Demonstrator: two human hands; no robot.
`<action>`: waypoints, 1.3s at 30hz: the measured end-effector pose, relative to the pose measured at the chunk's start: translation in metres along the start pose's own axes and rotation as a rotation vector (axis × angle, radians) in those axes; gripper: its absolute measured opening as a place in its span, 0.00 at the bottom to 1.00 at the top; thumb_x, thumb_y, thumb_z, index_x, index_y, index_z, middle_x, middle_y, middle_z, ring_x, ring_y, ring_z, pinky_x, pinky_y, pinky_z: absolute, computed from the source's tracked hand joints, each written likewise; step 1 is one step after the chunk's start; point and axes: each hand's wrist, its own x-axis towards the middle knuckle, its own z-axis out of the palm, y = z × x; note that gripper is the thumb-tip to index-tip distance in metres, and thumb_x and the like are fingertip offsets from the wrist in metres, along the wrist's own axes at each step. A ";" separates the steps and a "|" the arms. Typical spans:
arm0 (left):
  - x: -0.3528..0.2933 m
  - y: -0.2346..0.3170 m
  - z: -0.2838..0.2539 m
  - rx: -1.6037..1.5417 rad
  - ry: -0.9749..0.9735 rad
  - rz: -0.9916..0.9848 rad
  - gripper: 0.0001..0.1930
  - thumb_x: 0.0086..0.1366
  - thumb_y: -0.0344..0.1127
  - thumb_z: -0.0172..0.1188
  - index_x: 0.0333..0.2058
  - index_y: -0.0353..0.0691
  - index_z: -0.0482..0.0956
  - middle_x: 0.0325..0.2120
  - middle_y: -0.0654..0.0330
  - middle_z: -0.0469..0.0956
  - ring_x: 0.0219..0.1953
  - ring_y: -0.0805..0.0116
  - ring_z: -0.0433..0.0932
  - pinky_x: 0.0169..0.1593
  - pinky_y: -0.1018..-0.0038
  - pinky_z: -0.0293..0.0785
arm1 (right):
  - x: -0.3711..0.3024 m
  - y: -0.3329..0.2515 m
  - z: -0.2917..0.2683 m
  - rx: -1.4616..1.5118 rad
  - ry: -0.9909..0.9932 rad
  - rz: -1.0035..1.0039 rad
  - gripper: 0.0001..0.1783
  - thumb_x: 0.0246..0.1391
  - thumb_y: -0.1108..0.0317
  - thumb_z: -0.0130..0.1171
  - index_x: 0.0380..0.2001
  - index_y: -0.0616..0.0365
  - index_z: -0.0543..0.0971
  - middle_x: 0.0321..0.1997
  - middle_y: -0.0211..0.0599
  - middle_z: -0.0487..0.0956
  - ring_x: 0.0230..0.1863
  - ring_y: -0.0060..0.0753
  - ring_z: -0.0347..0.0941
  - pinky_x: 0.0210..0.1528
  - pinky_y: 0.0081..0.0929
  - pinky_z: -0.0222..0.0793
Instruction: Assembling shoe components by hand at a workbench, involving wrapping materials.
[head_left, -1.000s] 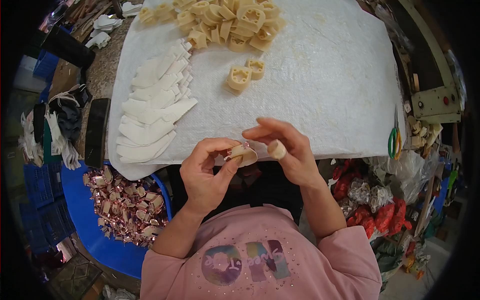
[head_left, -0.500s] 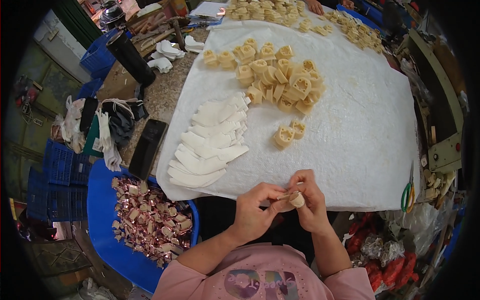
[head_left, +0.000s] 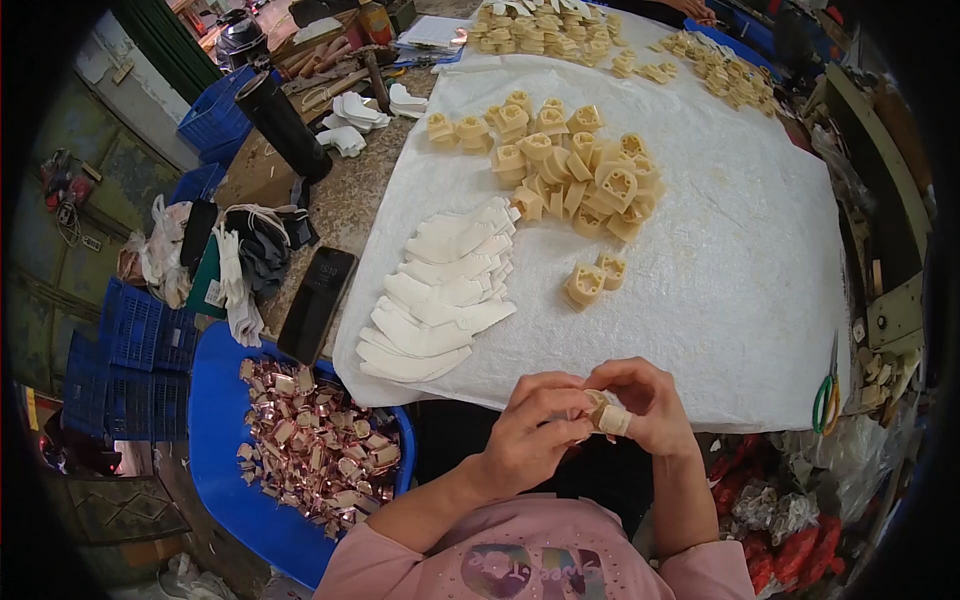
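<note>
Just off the front edge of the table, my left hand (head_left: 538, 425) and my right hand (head_left: 648, 405) meet around a small cream moulded part (head_left: 613, 420). Fingers of both hands are closed on it, and they hide much of its shape. Two similar cream parts (head_left: 585, 285) rest on the white sheet (head_left: 720, 290) ahead of my hands. Farther back lies a heap of hollow cream parts (head_left: 615, 185) with holes in their ends. To their left, thin white curved pieces (head_left: 430, 305) overlap in a fanned row.
A blue tub (head_left: 215, 440) left of me holds many copper-shiny and beige pieces (head_left: 315, 450). Along the left stand a phone (head_left: 318, 305), gloves (head_left: 232, 280) and a black cylinder (head_left: 285, 125). Scissors (head_left: 826, 403) hang at the right edge. Another person's hand (head_left: 695, 10) shows at the far end.
My hands have turned the cream part, and my right-hand fingers have shifted around it. The whole view has moved slightly, so the table sits farther right and lower.
</note>
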 end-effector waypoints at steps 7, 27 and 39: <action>0.003 -0.005 -0.012 -0.562 -0.271 -0.701 0.32 0.65 0.51 0.42 0.60 0.33 0.55 0.45 0.54 0.68 0.44 0.67 0.68 0.46 0.74 0.66 | 0.006 -0.007 0.012 -0.657 -0.014 -0.490 0.24 0.38 0.72 0.68 0.43 0.58 0.76 0.39 0.38 0.77 0.37 0.39 0.73 0.39 0.30 0.70; -0.017 0.012 0.031 -0.665 0.022 -0.704 0.41 0.65 0.63 0.39 0.63 0.35 0.42 0.47 0.52 0.65 0.41 0.70 0.71 0.41 0.74 0.70 | 0.010 0.027 0.017 0.148 -0.167 0.023 0.09 0.58 0.65 0.54 0.35 0.59 0.73 0.40 0.33 0.72 0.24 0.16 0.70 0.16 0.13 0.65; -0.011 0.009 0.034 -0.558 0.251 -0.716 0.23 0.69 0.45 0.40 0.54 0.33 0.56 0.38 0.58 0.65 0.36 0.76 0.66 0.41 0.79 0.63 | 0.000 0.061 0.047 -0.024 0.086 -0.421 0.18 0.62 0.64 0.42 0.52 0.58 0.69 0.50 0.41 0.68 0.48 0.38 0.63 0.55 0.31 0.56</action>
